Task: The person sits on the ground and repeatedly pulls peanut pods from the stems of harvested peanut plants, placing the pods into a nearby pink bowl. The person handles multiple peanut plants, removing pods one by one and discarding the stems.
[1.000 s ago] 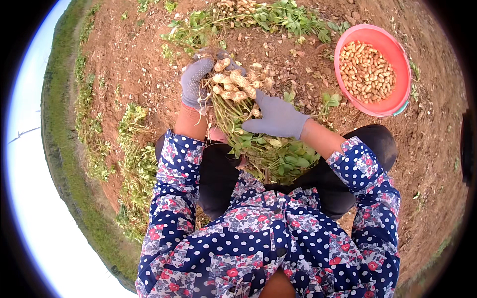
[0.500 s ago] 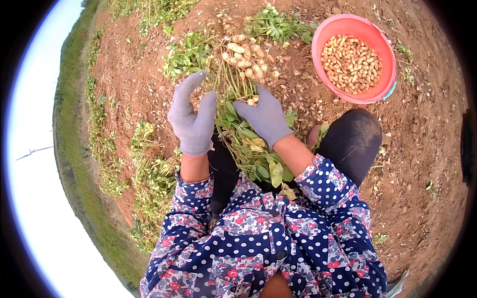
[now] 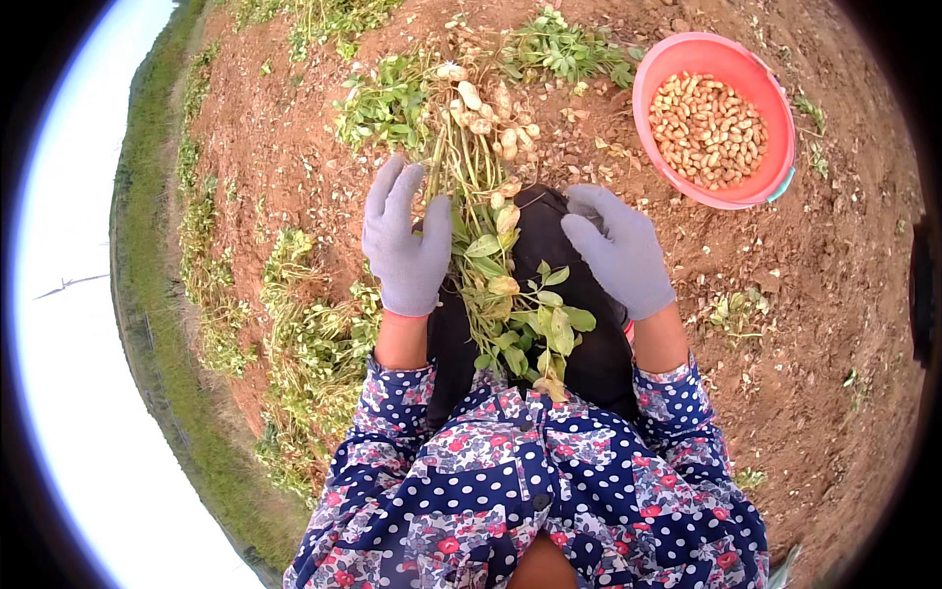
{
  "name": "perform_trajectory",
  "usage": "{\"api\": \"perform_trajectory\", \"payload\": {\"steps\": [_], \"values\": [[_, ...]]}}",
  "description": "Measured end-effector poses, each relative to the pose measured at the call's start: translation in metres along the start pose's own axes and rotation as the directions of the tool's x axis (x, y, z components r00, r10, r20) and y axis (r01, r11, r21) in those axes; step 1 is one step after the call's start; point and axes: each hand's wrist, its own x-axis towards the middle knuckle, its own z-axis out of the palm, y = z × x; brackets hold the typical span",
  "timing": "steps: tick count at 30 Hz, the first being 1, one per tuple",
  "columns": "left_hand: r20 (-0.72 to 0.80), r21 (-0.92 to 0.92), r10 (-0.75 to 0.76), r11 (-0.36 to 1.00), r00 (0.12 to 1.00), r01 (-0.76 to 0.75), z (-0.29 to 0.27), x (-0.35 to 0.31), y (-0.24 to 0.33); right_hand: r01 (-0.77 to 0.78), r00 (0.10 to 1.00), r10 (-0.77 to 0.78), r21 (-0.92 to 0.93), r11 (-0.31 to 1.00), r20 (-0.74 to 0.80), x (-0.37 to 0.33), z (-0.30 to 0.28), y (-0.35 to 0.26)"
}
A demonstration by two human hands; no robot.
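A bundle of peanut plants (image 3: 554, 329) lies between my hands. Its leafy tops rest over my dark-trousered legs, and the stems run away from me to a cluster of pale peanuts (image 3: 469, 95) at the root end. My left hand (image 3: 404, 240), in a grey glove, is close to the left side of the stems with fingers and thumb apart. On the other side, my gloved right hand (image 3: 623, 253) hovers over my right leg, away from the plants. Its fingers curl loosely, with no object visible in them.
At the far right a pink bucket (image 3: 711, 57) holds many picked peanuts (image 3: 706, 133). More pulled plants (image 3: 319, 344) lie in a row on the reddish soil to the left. Green leafy plants (image 3: 564, 49) are at the far side, beyond the peanut cluster.
My right hand has left the stems and moved right and toward me. The left hand has shifted slightly right and nearer. My right knee has swung inward beneath the plants.
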Motion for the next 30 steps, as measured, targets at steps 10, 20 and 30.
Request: {"api": "perform_trajectory", "payload": {"steps": [10,20,30], "values": [[0.578,0.140,0.288,0.887,0.763,-0.441,-0.009,0.047,0.021,0.043,0.995,-0.021,0.238,0.970,-0.093,0.001,0.018,-0.015],[0.623,-0.196,0.033,0.974,0.781,0.115,-0.008,0.042,-0.005,0.314,0.923,-0.311,0.024,0.949,0.226,-0.017,0.074,-0.020],[0.651,-0.465,0.027,0.803,0.758,0.371,-0.006,0.027,0.008,0.391,0.920,-0.390,0.025,0.920,-0.033,0.022,0.047,-0.035]]}}
